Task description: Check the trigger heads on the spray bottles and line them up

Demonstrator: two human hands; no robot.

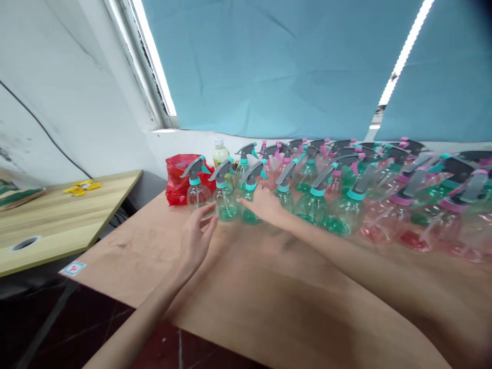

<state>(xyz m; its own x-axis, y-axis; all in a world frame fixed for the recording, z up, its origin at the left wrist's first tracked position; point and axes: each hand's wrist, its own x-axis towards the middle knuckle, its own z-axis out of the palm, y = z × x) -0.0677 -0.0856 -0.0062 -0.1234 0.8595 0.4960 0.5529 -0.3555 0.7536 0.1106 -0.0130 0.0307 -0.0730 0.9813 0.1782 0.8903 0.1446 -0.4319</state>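
Several green and pink spray bottles with grey triggers stand in rows on a brown board [246, 287]. My left hand [197, 237] reaches toward the leftmost bottles, fingers apart and stretched, just short of a clear green bottle [198, 192] and holding nothing. My right hand [262, 206] lies with its fingers extended against a green spray bottle [250, 201] in the front row, touching it beside another green bottle [225, 197]. Pink bottles [388, 215] fill the right side.
A red plastic bag [176, 179] sits behind the leftmost bottles, with a white-capped drink bottle [220, 152] near it. A lighter wooden desk [57, 220] stands to the left with yellow items [82, 187] on it. Blue blinds [284, 66] cover the window behind.
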